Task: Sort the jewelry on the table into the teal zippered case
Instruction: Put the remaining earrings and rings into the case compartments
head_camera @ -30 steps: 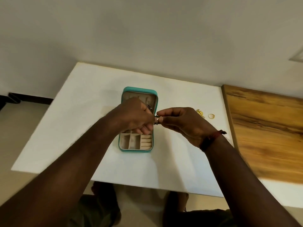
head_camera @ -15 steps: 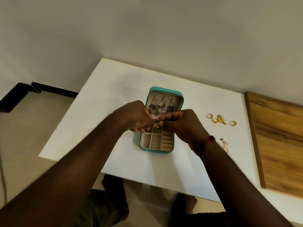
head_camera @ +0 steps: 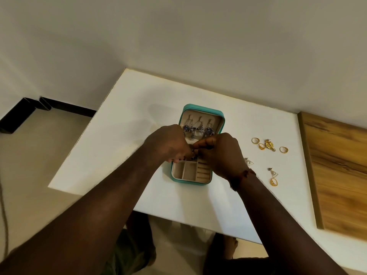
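Teal zippered case [head_camera: 198, 182] open – no readable text, both hands pinching sm. jewelry piece [head_camera: 193, 153]

My left hand [head_camera: 168, 143] and right hand [head_camera: 220, 153] cover the middle of the teal case [head_camera: 215, 180]. The small dark piece [head_camera: 193, 154] I pinch is too tiny to identify. At three o'clock, my right wrist half hides an earring [head_camera: 249, 161].

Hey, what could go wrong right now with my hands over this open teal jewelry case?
The small dark-stoned piece pinched between your left hand and right hand could slip and fall into the wrong compartment of the open teal zippered case. Your right wrist sits close to the silver triangular earring on the white table and may sweep it away.
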